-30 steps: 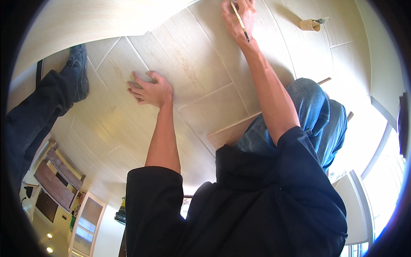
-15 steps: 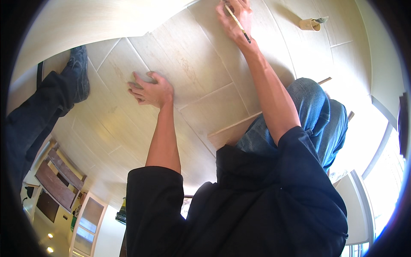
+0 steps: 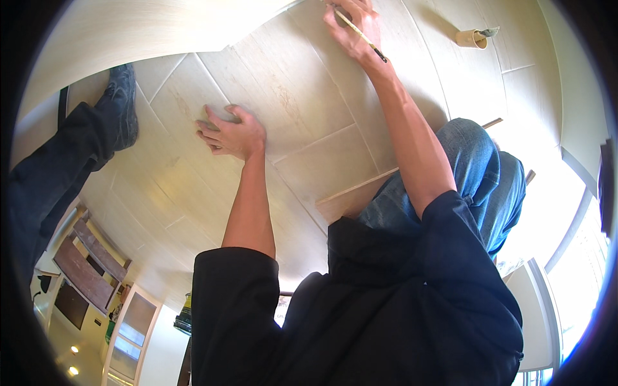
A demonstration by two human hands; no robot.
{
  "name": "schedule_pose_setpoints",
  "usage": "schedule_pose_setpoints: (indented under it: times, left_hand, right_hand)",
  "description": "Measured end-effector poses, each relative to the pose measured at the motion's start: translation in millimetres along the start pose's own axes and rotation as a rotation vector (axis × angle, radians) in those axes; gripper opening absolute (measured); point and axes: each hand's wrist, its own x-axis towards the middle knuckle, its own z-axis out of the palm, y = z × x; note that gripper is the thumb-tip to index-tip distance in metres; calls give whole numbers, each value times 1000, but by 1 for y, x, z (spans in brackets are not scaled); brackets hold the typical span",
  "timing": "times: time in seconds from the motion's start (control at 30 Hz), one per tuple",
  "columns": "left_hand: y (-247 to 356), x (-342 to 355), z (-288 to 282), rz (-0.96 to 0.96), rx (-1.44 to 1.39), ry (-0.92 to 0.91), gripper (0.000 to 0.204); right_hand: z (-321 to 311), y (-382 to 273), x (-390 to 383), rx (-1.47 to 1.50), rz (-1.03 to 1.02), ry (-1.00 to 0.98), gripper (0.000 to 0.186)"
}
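Observation:
My right hand (image 3: 355, 31) is at the top edge of the view, over the wood-look tiled floor (image 3: 322, 154). It pinches what looks like a thin paintbrush (image 3: 358, 32) with a pale handle and a black end pointing back toward my wrist. The brush's far tip lies near the picture's edge and cannot be made out. Planted on the tiles to the left, my left hand (image 3: 235, 134) has bent, spread fingers and holds nothing. A pale curved panel (image 3: 161, 29) stands beyond both hands.
A small tan cup (image 3: 470, 39) with a flat-bladed tool in it stands at the upper right. Another person's dark shoe and trouser leg (image 3: 121, 106) are at the left. By my bent knees lies a wooden board (image 3: 351, 196). Brown slatted furniture (image 3: 90, 270) is lower left.
The paintbrush has slanted more, its black end shifting right and its front part left. My left hand stays on the floor. The whole view has shifted slightly.

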Motion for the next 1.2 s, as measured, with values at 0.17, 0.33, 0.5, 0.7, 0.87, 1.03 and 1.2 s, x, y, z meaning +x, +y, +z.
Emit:
schedule_pose_setpoints:
  times: [0.17,0.33,0.5,0.7,0.87,1.03,1.2]
  left_hand:
    - [-2,0,3,7,-4,12,63]
    - [-3,0,7,19,42,74,60]
    - [-3,0,4,-6,-6,-3,63]
    - [-3,0,7,11,33,68,60]
    - [-5,0,9,17,29,67,60]
    - [-4,0,8,8,34,61,60]
    - [-3,0,8,9,29,62,61]
  right_hand:
    - [0,0,2,-24,48,103,17]
    - [1,-2,1,-30,48,7,16]
    - [0,-1,3,-46,30,90,17]
    - [-2,1,2,-46,6,71,19]
    - [-1,2,3,-51,-8,106,18]
    - [-2,0,2,-72,59,171,18]
    - [-4,3,3,-66,-10,64,18]
